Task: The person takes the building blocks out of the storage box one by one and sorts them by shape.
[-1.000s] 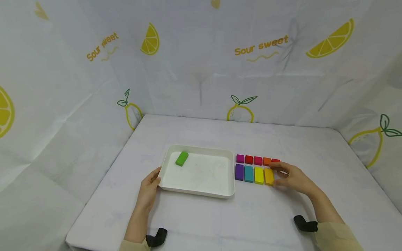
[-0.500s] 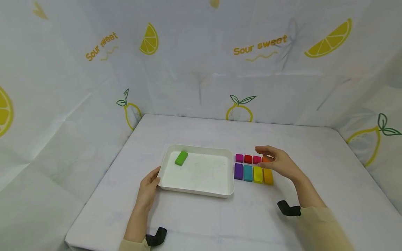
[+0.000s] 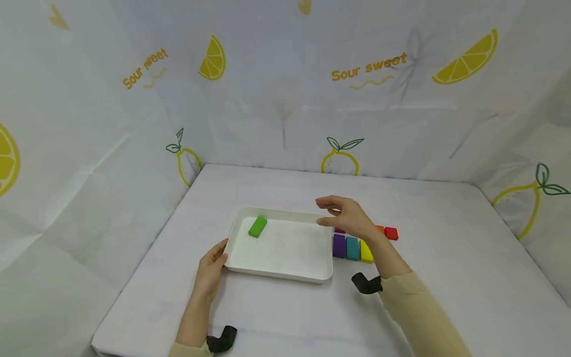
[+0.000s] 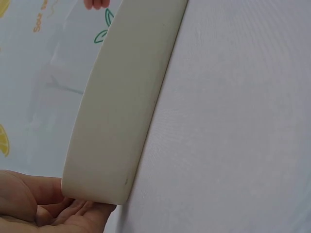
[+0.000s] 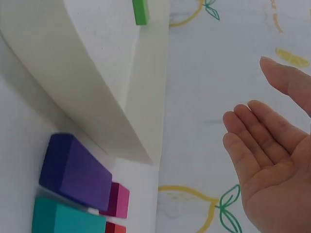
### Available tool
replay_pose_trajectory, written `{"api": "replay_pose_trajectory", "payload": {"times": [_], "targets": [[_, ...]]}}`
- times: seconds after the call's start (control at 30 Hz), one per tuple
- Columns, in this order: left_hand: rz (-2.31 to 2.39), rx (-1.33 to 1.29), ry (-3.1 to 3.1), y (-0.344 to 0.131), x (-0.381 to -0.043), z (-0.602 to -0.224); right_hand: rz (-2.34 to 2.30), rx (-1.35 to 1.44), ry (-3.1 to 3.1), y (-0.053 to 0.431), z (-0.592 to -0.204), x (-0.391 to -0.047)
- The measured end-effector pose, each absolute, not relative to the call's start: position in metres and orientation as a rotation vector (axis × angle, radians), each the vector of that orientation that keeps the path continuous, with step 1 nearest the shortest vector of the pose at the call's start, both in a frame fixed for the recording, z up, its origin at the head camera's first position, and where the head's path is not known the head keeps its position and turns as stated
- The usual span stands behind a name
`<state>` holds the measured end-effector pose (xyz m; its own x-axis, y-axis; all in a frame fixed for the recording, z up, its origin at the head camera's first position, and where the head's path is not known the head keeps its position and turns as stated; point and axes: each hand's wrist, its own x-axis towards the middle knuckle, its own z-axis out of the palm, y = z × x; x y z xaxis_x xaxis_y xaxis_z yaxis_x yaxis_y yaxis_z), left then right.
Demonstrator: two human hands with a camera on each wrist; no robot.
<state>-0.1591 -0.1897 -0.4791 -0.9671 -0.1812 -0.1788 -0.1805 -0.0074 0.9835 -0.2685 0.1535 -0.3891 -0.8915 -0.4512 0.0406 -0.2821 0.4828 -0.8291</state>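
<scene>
A white rectangular tray (image 3: 278, 275) lies on the table, with one green block (image 3: 257, 226) near its far left corner. At the tray's left side my left hand (image 3: 211, 270) grips the edge near the front corner; the left wrist view shows the fingers (image 4: 92, 216) against the tray wall. My right hand (image 3: 348, 215) hovers over the tray's far right corner, fingers extended and nothing held. Beside the tray's right edge sit a purple block (image 3: 339, 246), a teal block (image 3: 353, 248) and a yellow block (image 3: 366, 252). My right forearm hides some blocks.
Behind that row, a red block (image 3: 391, 233) and part of an orange block (image 3: 380, 229) show past the right wrist. A magenta block (image 5: 116, 200) appears in the right wrist view. A lemon-print sheet (image 3: 285, 89) rises behind the white-covered table (image 3: 468, 258).
My right hand has risen from the right end of the block rows and moved left to the tray's far right corner, empty. My left hand stays at the tray.
</scene>
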Motion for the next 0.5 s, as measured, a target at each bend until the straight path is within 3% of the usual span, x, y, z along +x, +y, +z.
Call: {"api": "replay_pose_trajectory", "payload": {"times": [0.5], "targets": [[-2.194, 0.388, -2.212, -0.188, -0.158, -0.480, -1.451, -0.577, 2.476, 0.066, -0.418, -0.268]]}}
